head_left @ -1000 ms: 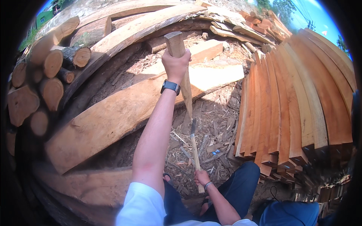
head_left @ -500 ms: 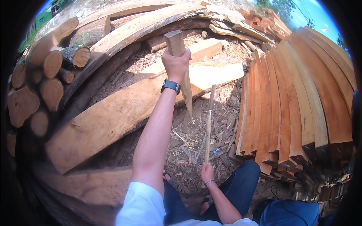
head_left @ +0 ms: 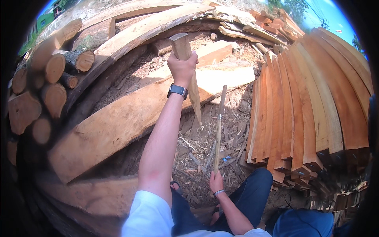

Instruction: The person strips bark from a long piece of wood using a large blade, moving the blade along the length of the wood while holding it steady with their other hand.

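My left hand (head_left: pixel 181 69) is wrapped round a wooden stake (head_left: pixel 193 102) just below its square-cut top. The stake slants slightly, and its sharpened tip points down toward chip-strewn ground; whether the tip touches the ground is hard to tell. Low in the view, my right hand (head_left: pixel 216 183) grips the end of a long-handled machete (head_left: pixel 218 144). A metal collar joins its pale wooden handle to a narrow blade that points up and away, right of the stake and apart from it.
Behind the stake lies a thick sawn timber (head_left: pixel 114 128). Round logs (head_left: pixel 54 68) are piled at the left. Stacked reddish beams (head_left: pixel 300 106) rise along the right. Wood chips and bark (head_left: pixel 197 170) cover the ground by my feet. Blue fabric (head_left: pixel 304 223) shows at lower right.
My left hand and the stake's upper end have shifted slightly left. The machete blade has tipped a little to the right and up, with my right hand nearly in place.
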Action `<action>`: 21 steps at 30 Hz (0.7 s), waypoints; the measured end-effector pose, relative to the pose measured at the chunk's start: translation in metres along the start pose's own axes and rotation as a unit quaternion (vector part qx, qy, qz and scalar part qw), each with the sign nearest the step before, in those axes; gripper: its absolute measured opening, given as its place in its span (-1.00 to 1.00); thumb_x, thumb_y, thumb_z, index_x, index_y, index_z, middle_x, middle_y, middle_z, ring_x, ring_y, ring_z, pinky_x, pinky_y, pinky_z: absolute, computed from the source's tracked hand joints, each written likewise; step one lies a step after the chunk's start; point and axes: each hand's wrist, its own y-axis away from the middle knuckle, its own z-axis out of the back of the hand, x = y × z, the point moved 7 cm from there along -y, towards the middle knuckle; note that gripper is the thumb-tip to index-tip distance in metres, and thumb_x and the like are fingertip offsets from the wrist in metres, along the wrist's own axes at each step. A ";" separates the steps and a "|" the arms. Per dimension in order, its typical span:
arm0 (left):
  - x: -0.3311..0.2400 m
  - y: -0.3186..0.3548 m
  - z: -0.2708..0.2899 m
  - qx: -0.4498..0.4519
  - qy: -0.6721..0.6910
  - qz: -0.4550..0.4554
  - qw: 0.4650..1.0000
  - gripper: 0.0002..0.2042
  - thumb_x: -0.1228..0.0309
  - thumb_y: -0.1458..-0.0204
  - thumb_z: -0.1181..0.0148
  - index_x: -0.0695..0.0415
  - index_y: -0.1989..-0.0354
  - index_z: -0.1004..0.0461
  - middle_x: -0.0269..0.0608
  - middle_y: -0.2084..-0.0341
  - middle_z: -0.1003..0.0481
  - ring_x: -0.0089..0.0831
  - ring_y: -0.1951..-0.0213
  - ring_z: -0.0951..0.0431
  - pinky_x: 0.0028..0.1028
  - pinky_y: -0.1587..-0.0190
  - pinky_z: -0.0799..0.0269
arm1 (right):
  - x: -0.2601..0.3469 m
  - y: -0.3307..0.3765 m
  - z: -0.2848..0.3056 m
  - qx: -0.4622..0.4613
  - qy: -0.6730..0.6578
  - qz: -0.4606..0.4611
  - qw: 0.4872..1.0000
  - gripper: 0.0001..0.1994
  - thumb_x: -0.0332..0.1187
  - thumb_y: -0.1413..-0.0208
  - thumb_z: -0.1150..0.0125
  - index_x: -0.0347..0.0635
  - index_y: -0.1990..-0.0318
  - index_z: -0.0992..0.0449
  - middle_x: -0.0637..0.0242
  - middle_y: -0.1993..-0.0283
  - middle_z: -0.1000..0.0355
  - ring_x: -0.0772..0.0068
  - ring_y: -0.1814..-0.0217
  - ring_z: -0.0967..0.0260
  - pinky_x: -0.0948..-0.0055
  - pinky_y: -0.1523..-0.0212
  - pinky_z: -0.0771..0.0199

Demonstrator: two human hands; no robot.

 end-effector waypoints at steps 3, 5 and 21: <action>0.002 0.001 -0.008 0.007 -0.003 0.009 1.000 -0.84 0.46 0.11 -0.28 0.28 0.44 -0.45 -0.21 0.67 -0.53 -0.52 0.60 -0.56 -0.53 0.52 -0.46 | -0.041 0.002 -0.028 0.056 0.125 -0.013 0.990 -0.65 -0.21 -0.21 0.00 -0.43 0.35 -0.44 -0.26 0.45 -0.43 -0.29 0.26 -0.44 -0.06 0.19 -0.44; 0.003 0.000 -0.003 0.002 -0.006 0.002 1.000 -0.84 0.46 0.11 -0.28 0.27 0.44 -0.45 -0.22 0.67 -0.53 -0.53 0.61 -0.56 -0.54 0.52 -0.45 | -0.057 0.013 -0.040 0.168 0.139 -0.069 0.974 -0.65 -0.21 -0.21 0.00 -0.42 0.35 -0.44 -0.26 0.46 -0.43 -0.30 0.27 -0.44 -0.07 0.19 -0.43; 0.004 0.002 -0.012 0.005 0.016 -0.002 1.000 -0.81 0.45 0.12 -0.30 0.31 0.43 -0.46 -0.17 0.65 -0.55 -0.49 0.59 -0.59 -0.52 0.51 -0.48 | -0.074 0.009 -0.045 0.122 0.090 -0.086 0.985 -0.68 -0.21 -0.21 -0.01 -0.39 0.31 -0.40 -0.21 0.46 -0.44 -0.29 0.32 -0.44 -0.09 0.28 -0.39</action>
